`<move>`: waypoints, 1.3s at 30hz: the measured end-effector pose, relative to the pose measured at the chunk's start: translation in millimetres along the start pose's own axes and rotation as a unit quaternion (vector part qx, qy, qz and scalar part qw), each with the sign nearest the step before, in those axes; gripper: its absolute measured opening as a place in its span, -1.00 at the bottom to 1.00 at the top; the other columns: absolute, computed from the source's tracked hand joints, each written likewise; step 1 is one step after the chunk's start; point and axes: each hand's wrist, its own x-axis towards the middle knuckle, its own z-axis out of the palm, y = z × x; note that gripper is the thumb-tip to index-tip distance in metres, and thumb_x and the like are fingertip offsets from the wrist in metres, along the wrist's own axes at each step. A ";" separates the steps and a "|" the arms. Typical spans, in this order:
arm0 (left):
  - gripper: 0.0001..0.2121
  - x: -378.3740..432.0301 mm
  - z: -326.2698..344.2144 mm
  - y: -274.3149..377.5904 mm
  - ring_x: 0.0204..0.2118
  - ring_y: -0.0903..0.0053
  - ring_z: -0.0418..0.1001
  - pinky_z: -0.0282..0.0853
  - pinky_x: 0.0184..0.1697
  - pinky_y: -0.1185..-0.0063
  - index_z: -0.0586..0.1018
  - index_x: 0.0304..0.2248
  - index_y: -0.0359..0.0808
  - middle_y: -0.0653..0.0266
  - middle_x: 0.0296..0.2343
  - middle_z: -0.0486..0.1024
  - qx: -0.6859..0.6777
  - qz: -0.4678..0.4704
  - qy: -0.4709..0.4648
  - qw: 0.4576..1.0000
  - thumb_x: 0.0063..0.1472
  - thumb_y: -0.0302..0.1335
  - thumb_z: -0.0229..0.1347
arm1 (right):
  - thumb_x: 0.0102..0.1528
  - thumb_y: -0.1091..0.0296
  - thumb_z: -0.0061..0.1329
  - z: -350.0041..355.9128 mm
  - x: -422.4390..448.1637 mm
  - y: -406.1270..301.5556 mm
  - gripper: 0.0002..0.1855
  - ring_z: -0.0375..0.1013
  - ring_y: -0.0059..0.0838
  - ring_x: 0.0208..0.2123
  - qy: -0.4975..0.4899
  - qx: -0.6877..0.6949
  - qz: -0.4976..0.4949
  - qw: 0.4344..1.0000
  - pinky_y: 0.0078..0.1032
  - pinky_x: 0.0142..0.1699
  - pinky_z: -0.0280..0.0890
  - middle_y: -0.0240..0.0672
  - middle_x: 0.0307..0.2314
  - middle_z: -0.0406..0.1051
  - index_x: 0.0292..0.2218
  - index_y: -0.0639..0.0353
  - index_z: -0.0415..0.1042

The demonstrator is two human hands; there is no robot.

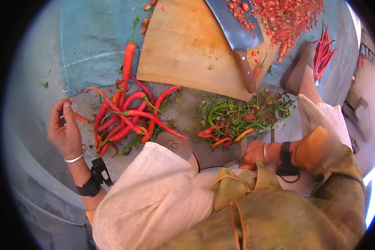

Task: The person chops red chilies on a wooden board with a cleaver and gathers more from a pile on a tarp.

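My left hand (64, 128) is raised over the concrete floor at the left, its fingers loosely bent and nothing visible in them. The thumb tip overlaps the index fingertip in this view. Just right of it lies a small orange-red chili pepper (81, 118), beside a pile of long red chili peppers (125, 118). My right hand (253, 153) is low by my lap, knuckles up and fingers bent under, so what they grip, if anything, is hidden. In front of it is a heap of green chili stems and scraps (234, 114).
A wooden cutting board (178, 53) rests on a blue woven sheet (93, 37). A cleaver (234, 31) lies across it, handle towards me, with chopped red chili (287, 22) behind. More red chilies (323, 53) lie beyond my right shoe (300, 68).
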 end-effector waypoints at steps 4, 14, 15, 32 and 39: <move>-0.82 3.7 -2.9 4.7 -0.25 0.73 0.39 0.30 -0.18 0.73 0.54 -0.15 -0.39 0.35 -0.28 0.52 -0.015 0.017 0.000 1.000 0.29 -0.53 0.03 | 0.20 -0.13 -0.29 19.6 3.8 10.3 -0.39 0.45 0.01 -0.52 0.055 0.025 -0.019 0.998 -0.16 -0.39 0.35 -0.09 -0.65 0.44 -0.60 0.18 0.50; -0.84 -17.8 -29.2 67.3 -0.29 0.69 0.44 0.35 -0.24 0.71 0.55 -0.18 -0.39 0.31 -0.29 0.54 -0.006 0.000 0.053 0.999 0.29 -0.53 0.04 | 0.20 -0.13 -0.34 31.0 9.9 19.9 -0.34 0.37 0.06 -0.64 0.094 0.015 -0.058 0.994 -0.10 -0.50 0.27 -0.09 -0.73 0.37 -0.66 0.20 0.47; -0.84 -26.2 -37.5 70.2 -0.30 0.69 0.44 0.35 -0.24 0.71 0.55 -0.18 -0.39 0.31 -0.30 0.54 0.002 -0.011 0.077 0.997 0.29 -0.53 0.04 | 0.20 -0.12 -0.34 33.0 11.9 21.9 -0.34 0.35 0.07 -0.65 0.097 0.012 -0.060 0.993 -0.09 -0.51 0.26 -0.09 -0.74 0.36 -0.67 0.21 0.47; -0.89 -209.0 -129.2 156.1 -0.43 0.73 0.43 0.36 -0.35 0.74 0.56 -0.27 -0.40 0.32 -0.42 0.54 -0.094 -0.033 0.357 0.929 0.26 -0.55 0.04 | 0.25 -0.20 -0.47 25.7 17.4 21.1 -0.27 0.40 0.17 -0.49 -0.003 -0.184 -0.070 0.980 -0.04 -0.29 0.31 0.02 -0.60 0.43 -0.54 0.23 0.51; -0.91 -269.9 -220.5 233.7 -0.47 0.73 0.43 0.37 -0.40 0.73 0.56 -0.31 -0.40 0.35 -0.47 0.52 -0.072 0.065 0.428 0.898 0.25 -0.58 0.04 | 0.15 -0.06 -0.27 -43.5 -24.9 -69.6 -0.47 0.50 0.00 -0.27 0.142 -0.380 0.070 0.911 -0.14 -0.14 0.38 -0.01 -0.37 0.51 -0.35 0.24 0.54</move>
